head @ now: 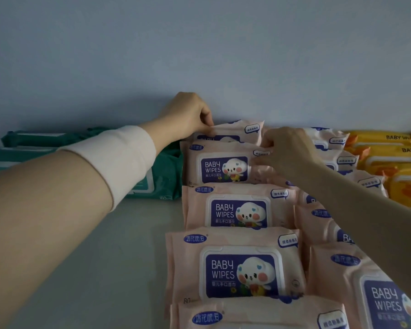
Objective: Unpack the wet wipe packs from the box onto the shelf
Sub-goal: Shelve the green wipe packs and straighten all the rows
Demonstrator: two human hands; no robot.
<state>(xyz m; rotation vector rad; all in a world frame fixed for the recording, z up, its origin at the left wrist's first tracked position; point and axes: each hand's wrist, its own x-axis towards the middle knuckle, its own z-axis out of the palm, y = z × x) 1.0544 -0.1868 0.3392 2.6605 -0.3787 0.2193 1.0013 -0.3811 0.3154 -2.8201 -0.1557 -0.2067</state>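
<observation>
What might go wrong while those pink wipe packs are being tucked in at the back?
The left hand only pinches a corner of the back pink pack, so it may slip. The right hand grips the second pink pack, its forearm crossing the neighbouring pink row, which it could knock askew.

The rear pink pack (237, 130) is hidden in its lower part by the second pink pack (223, 162). To its right, the right forearm (365, 205) covers much of a further pink column (318, 217). Beyond that, the yellow packs (377, 136) are cut off at the frame edge. To its left, the left forearm (57, 198) covers part of the green packs (169, 172).
</observation>
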